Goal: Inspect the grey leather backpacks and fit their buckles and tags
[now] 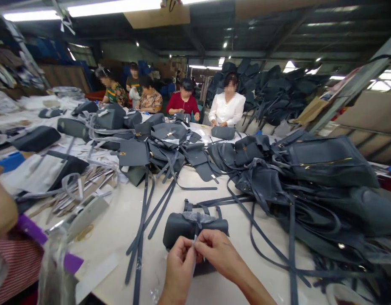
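A small dark blue-grey handbag (174, 228) lies on the table close in front of me. Clear plastic wrap (200, 217) covers part of its handle, and a thin pale strip (195, 241) runs from there toward me across the bag. My left hand (180, 264) is closed, pinching the strip over the bag's near side. Right beside it, my right hand (219, 253) pinches at the same strip, its fingertips almost touching the left ones. Both hands hide the middle and lower front of the bag.
Dark bags with long straps (259, 182) are heaped at right and along the middle of the white table (119, 241). Paper strips (84, 190) and wrapped bags lie left. Several co-workers sit opposite, one in a white blouse (227, 108). Another person's arm (1, 207) enters at left.
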A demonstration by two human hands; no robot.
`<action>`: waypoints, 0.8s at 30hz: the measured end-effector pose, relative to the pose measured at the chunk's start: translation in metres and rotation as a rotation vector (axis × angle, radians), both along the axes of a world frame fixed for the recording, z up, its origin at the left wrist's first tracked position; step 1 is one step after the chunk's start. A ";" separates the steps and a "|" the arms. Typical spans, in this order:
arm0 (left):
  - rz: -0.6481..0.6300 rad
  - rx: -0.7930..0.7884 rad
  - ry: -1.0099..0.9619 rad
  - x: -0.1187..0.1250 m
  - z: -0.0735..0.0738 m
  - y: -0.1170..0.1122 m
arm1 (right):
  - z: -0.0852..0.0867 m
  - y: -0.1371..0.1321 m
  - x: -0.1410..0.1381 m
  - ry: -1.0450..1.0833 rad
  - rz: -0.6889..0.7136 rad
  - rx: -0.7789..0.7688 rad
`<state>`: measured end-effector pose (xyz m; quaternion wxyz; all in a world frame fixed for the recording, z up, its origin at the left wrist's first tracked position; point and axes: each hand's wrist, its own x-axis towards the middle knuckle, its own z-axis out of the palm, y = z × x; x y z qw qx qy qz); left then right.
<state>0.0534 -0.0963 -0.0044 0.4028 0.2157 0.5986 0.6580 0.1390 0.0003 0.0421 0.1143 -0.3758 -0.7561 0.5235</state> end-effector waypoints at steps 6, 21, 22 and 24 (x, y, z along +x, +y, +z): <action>-0.074 -0.047 0.079 -0.007 0.009 -0.002 | 0.003 0.000 -0.003 -0.025 -0.040 -0.123; -0.039 -0.125 -0.336 -0.016 0.013 -0.005 | -0.027 -0.008 -0.004 0.100 -0.184 -0.315; -0.026 -0.130 -0.330 -0.016 0.014 -0.005 | -0.029 -0.009 -0.005 0.128 -0.195 -0.314; -0.010 -0.141 -0.321 -0.016 0.016 -0.006 | -0.033 -0.012 -0.006 0.178 -0.257 -0.275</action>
